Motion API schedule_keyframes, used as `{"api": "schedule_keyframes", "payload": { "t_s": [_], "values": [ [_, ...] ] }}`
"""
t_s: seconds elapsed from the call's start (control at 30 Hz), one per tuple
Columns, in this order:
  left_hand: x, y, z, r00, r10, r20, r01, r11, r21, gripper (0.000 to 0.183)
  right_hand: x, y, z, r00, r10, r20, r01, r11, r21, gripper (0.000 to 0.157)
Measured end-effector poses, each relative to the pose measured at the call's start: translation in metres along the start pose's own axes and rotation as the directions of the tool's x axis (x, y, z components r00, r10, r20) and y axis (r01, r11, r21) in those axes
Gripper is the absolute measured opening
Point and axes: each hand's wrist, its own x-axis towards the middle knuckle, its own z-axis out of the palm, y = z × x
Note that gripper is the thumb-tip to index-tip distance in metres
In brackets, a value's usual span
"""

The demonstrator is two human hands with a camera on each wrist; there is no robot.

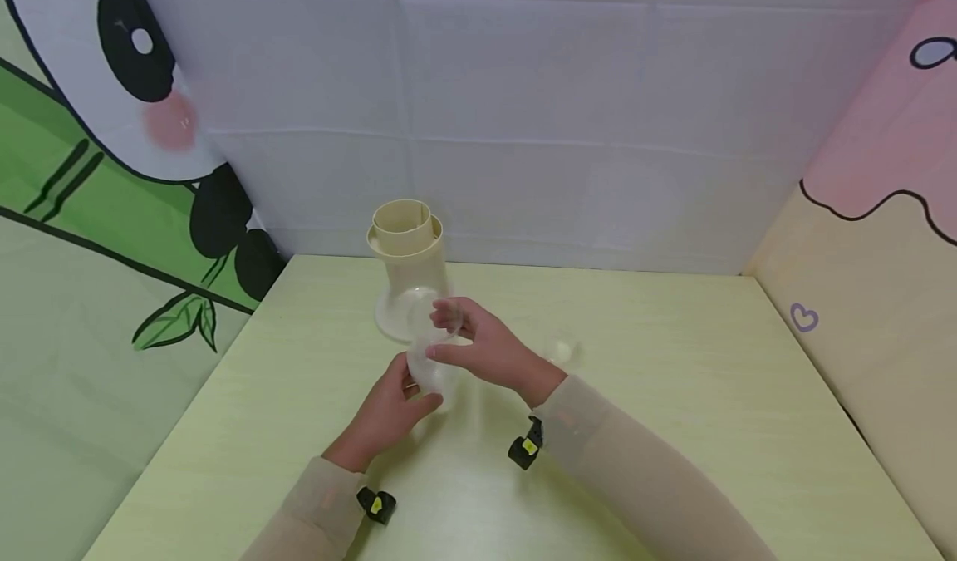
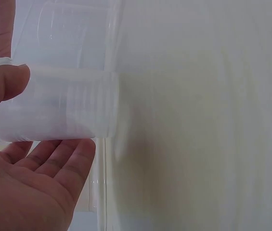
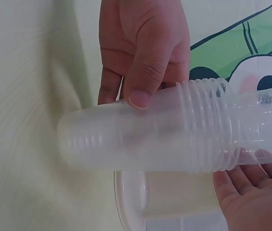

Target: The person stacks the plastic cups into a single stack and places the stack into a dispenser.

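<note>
stack of clear cups (image 1: 434, 374) is held roughly upright above the bench (image 1: 673, 428), in the left hand (image 1: 383, 418), whose grip is parted to the stack's width, thumb opposite fingers. the right hand (image 1: 489, 346) has its grip curled about a single clear cup (image 3: 258, 113) at the stack's rimmed end. behind them stands a cream tubular holder (image 1: 414, 270); a transparent piece (image 1: 559, 350), indistinct in shape, rests to the right.

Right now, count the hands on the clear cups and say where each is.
2: the left hand grips the cup stack; the right hand holds the cup protruding from the stack's rimmed end. No other hand shows.
</note>
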Motion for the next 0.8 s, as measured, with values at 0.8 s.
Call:
{"api": "schedule_keyframes", "payload": {
  "t_s": [0.8],
  "values": [
    [-0.001, 0.005, -0.001, 0.999, 0.026, 0.031, -0.026, 0.999, -0.024, 0.070, -0.006, 0.016, 0.013, 0.994, 0.112, 0.008, -0.112, 0.993, -0.036, 0.077]
  ]
}}
